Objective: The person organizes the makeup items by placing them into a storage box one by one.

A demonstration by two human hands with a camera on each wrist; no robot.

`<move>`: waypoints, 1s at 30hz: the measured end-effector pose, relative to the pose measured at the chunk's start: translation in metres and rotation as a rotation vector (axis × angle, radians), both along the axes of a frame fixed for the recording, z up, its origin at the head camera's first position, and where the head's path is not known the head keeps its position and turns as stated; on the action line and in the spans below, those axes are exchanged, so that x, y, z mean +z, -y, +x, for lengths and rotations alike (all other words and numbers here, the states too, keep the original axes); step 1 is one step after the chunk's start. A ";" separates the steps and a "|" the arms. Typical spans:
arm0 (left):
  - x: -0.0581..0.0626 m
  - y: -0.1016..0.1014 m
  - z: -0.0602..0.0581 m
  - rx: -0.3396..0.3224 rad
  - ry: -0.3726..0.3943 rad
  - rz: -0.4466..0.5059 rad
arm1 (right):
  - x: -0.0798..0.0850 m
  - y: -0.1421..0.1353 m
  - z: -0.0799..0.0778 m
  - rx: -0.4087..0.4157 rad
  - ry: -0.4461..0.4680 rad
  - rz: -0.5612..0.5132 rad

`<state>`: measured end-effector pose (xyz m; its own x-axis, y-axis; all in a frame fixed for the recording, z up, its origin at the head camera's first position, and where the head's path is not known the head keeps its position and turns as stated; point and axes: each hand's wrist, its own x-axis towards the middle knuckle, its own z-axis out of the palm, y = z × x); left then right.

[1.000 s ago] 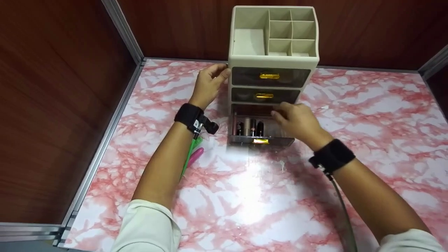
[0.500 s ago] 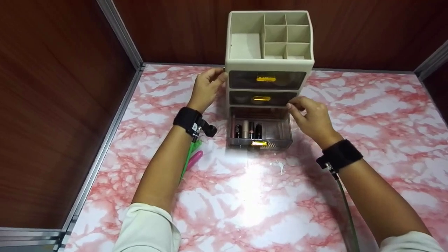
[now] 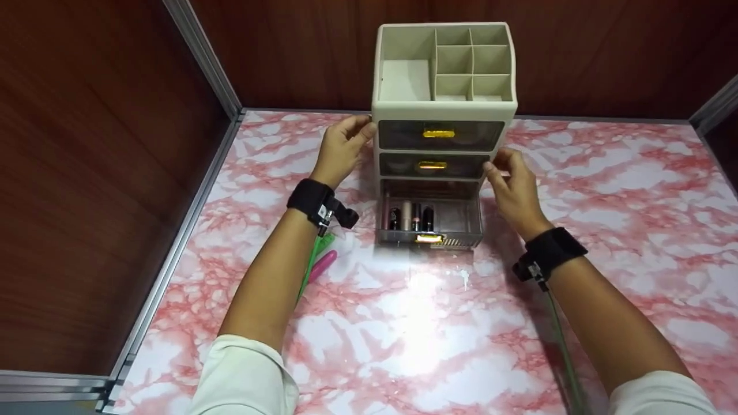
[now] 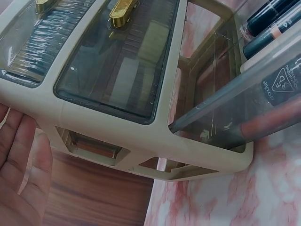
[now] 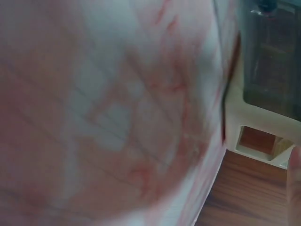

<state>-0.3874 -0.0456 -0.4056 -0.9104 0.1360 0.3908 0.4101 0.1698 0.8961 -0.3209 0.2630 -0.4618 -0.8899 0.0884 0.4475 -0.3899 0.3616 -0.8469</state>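
Note:
A cream makeup organizer [image 3: 444, 107] with gold-handled drawers stands against the back wall. Its bottom drawer [image 3: 461, 213] is pulled out and holds several lipsticks [image 3: 407, 216], which also show close up in the left wrist view. My left hand [image 3: 340, 147] rests its fingertips against the organizer's left side; in the left wrist view its fingers [image 4: 21, 146] lie fairly straight by the cream frame. On the opposite side, my right hand [image 3: 515, 187] has its thumb at the front edge near the middle drawer [image 3: 398, 165], its fingers along the side. Neither hand wraps round anything.
Beside the left forearm lie a pink object [image 3: 323, 266] and a green one [image 3: 326, 242], both partly hidden. Dark wood panels [image 3: 104, 173] enclose the left and back of the marbled tabletop [image 3: 357, 340]. The organizer's top tray [image 3: 406, 79] has several compartments.
My right hand has left the area over the open bottom drawer and moved right, then up along the organizer's right side. My left hand stays at the left side.

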 end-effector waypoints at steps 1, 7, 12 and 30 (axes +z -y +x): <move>-0.001 -0.001 0.000 0.008 -0.001 -0.003 | 0.001 0.001 0.002 0.003 0.007 0.021; 0.005 -0.002 0.009 -0.003 0.016 0.030 | 0.002 0.002 0.007 0.010 0.037 0.063; 0.020 0.003 0.029 -0.047 0.037 0.050 | 0.002 0.000 0.004 0.024 0.057 0.042; -0.026 0.083 0.106 -0.121 -0.092 -1.103 | 0.000 -0.003 0.001 0.069 0.123 -0.024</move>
<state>-0.2815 -0.1285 -0.4321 -0.8414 0.5363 0.0663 0.5348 0.8090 0.2440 -0.3201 0.2664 -0.4616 -0.9424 0.0342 0.3327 -0.3055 0.3163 -0.8981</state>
